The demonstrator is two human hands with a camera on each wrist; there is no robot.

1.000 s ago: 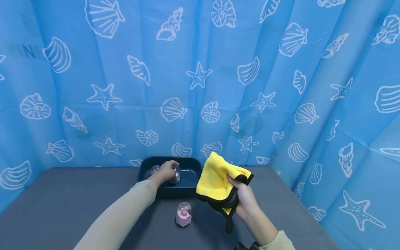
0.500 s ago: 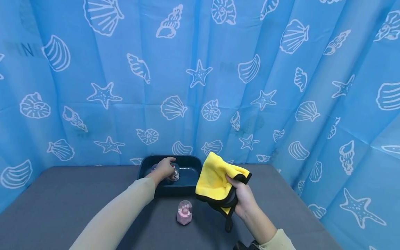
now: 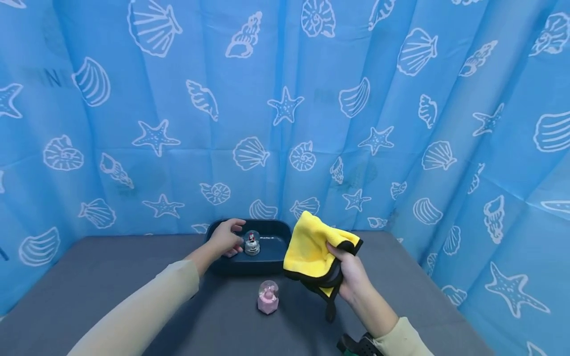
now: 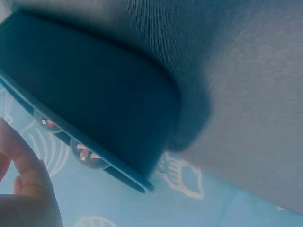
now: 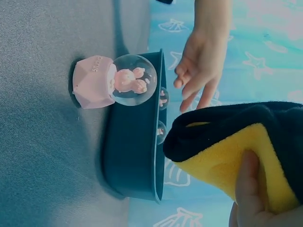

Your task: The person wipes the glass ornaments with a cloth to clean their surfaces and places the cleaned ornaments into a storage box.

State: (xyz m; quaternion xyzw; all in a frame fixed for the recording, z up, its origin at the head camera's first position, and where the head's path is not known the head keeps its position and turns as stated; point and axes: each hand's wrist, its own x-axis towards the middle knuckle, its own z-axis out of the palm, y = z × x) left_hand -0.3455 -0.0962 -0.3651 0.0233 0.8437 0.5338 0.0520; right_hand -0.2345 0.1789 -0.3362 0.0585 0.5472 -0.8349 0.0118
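Blue curtains (image 3: pixel 285 128) hang at the back and along the right side, with white shells and starfish drawn all over them. Below them is a big table (image 3: pixel 89 277) with a plain gray top. A person reaches over it from the near side, in pale sleeves (image 3: pixel 138 306).

Near the far edge sits a dark blue tray (image 3: pixel 254 267) with tall sides and round corners. It holds two snow globes, both standing up, one next to the other.

To the right of the tray is a fluffy yellow cloth (image 3: pixel 309 249) with black edges. It is folded and up off the table. The right hand (image 3: pixel 353 278) grips it, with the thumb pressed on the yellow side. The left hand (image 3: pixel 225 238) is over the left end of the tray. Its fingers are loosely bent and spread apart, and it has hold of nothing.

On the table, in front of the tray, stands a pink snow globe (image 3: pixel 268 298) with a pink figure inside. In the tray, the silver snow globe (image 3: pixel 252 244) is just right of the left hand. The other pink globe (image 3: pixel 231 252) is partly hidden by that hand.
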